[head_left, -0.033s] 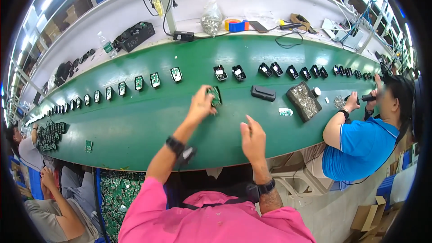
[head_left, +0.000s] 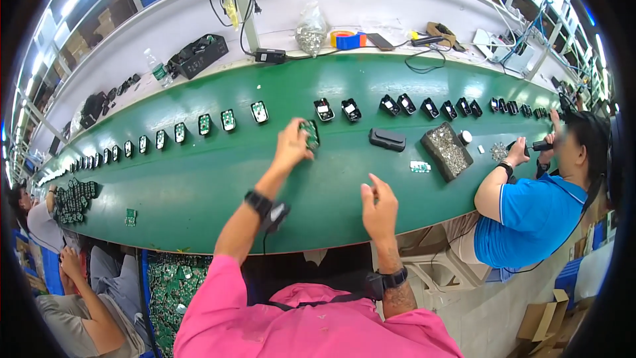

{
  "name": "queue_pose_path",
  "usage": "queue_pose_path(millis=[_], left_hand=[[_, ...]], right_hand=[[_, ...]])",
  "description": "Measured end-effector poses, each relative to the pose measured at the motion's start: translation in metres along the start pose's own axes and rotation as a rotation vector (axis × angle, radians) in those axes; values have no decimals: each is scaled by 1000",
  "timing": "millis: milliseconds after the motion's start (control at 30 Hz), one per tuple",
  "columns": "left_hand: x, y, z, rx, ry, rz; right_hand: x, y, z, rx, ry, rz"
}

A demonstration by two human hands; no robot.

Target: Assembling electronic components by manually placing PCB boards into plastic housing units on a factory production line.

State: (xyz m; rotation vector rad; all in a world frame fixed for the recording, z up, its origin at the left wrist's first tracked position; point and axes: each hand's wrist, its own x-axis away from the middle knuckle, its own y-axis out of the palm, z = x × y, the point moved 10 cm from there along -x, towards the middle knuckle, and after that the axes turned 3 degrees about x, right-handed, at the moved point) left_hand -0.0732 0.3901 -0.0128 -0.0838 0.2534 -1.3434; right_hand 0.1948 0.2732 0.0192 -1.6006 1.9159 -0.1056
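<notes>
My left hand (head_left: 291,144) is closed around a black plastic housing with a green circuit board (head_left: 310,134) in it, just over the middle of the green table. Its fingers cover part of the housing. My right hand (head_left: 379,209) hovers near the table's front edge, thumb and forefinger apart, holding nothing. Beyond my left hand stands a housing with a pale-topped board (head_left: 259,111). Two open black housings (head_left: 324,109) with small parts inside sit a little farther right. A closed black case (head_left: 387,139) lies between my hands' level and the far row.
A dark tray of small metal parts (head_left: 448,150) and a white-and-green board (head_left: 420,167) lie to the right. Rows of housings (head_left: 180,132) curve off leftward, near a pile of boards (head_left: 74,200). A co-worker in a blue shirt (head_left: 530,215) holds a black tool at right.
My left hand has shifted slightly left and away from me with the housing, whose board now faces up more plainly. My right hand has moved a little to the right and nearer to me.
</notes>
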Motion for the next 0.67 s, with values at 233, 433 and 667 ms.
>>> queue_pose_path(millis=[233,433,667], left_hand=[[-108,-90,-46,-574,174,346],[-97,-10,11,-758,305,156],[-104,55,-35,-827,74,-146]], right_hand=[[7,-74,82,183,156,164],[-18,-108,138,516,268,188],[-72,-76,153,727,473,92]])
